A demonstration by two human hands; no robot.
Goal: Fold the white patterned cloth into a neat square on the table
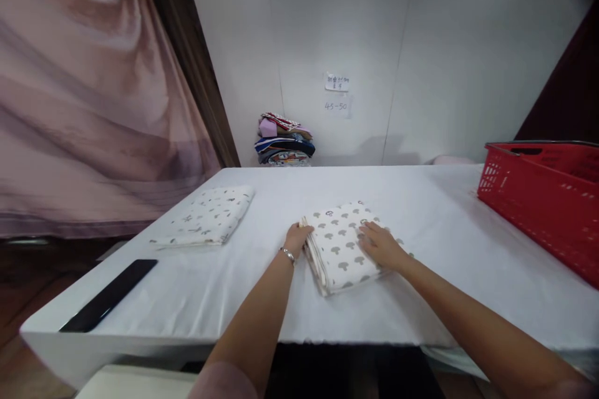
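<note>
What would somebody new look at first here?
Probably the bright red basket, because it is the boldest color, at the right end of the white table. Next, near the middle, come the left hand and right hand on a folded cloth with gray mushroom shapes. A big pink curtain hangs at the left.

Soft, fairly even light whitens the tabletop (271, 199), while the floor (28, 305) at left is dim. Faint shadows fall on the far wall (327, 25), low down. A small glare marks the black slab (112, 293). Wide-angle distortion stretches the red basket (543, 199) at right; the far right corner is dark and blurred, and fine detail looks soft.
</note>
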